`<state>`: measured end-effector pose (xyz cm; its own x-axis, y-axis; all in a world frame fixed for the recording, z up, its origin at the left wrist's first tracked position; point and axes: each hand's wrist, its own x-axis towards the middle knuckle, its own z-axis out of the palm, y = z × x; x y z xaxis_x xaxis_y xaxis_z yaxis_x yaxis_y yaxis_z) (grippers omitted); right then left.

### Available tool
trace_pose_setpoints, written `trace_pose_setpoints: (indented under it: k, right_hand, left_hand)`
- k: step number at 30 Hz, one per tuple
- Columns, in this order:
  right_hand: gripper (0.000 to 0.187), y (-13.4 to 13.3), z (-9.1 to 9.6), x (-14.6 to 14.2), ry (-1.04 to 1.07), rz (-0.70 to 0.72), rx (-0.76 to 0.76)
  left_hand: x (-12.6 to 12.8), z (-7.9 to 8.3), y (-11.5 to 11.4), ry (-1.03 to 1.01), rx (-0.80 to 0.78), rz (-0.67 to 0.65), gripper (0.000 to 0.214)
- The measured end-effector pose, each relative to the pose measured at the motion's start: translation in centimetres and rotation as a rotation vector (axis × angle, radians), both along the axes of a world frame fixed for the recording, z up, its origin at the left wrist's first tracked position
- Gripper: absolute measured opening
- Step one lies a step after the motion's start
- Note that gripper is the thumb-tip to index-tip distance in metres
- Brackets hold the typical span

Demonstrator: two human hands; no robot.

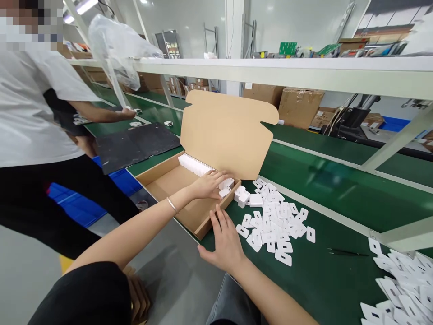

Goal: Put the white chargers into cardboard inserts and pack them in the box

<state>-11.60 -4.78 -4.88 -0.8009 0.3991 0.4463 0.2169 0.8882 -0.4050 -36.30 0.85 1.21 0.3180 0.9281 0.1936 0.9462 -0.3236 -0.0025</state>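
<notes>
An open cardboard box [158,184] lies on the green workbench, its lid [225,131] standing up at the back. Along the back wall inside runs a row of small white plastic cases [194,164]. My left hand [210,184] reaches into the box, fingers and thumb closed about a few white cases [226,184] by the right back corner. My right hand [227,239] is open, fingers spread, its fingertips at the box's right side wall. Just outside that wall sit several more white cases [242,197], beside a loose pile of flat white plates [274,221].
Tweezers [348,252] lie right of the pile, near a second heap of white plates [402,289]. A black mat [138,142] covers the bench to the left, where another person [43,104] stands. A white shelf [270,72] spans the bench above.
</notes>
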Motion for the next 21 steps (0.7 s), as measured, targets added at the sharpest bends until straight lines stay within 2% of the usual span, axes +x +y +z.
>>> trace_pose_setpoints:
  k: [3, 7, 17, 21]
  right_hand:
    - [0.092, -0.4, -0.6, 0.3, 0.038, 0.011, -0.005]
    - [0.093, -0.7, -0.4, 0.3, 0.052, -0.004, -0.033]
    - [0.092, -1.0, -0.3, 0.1, 0.082, 0.017, -0.065]
    - [0.090, -1.0, 0.1, 0.1, 0.063, 0.022, -0.087]
  left_hand:
    - [-0.7, -0.6, 0.2, -0.079, 0.027, 0.003, 0.107]
    - [-0.9, -1.0, 0.2, -0.072, 0.013, 0.027, 0.100]
    - [0.8, -2.0, 0.4, -0.115, 0.092, 0.109, 0.094]
    - [1.6, -1.5, 0.9, -0.078, 0.072, 0.149, 0.090]
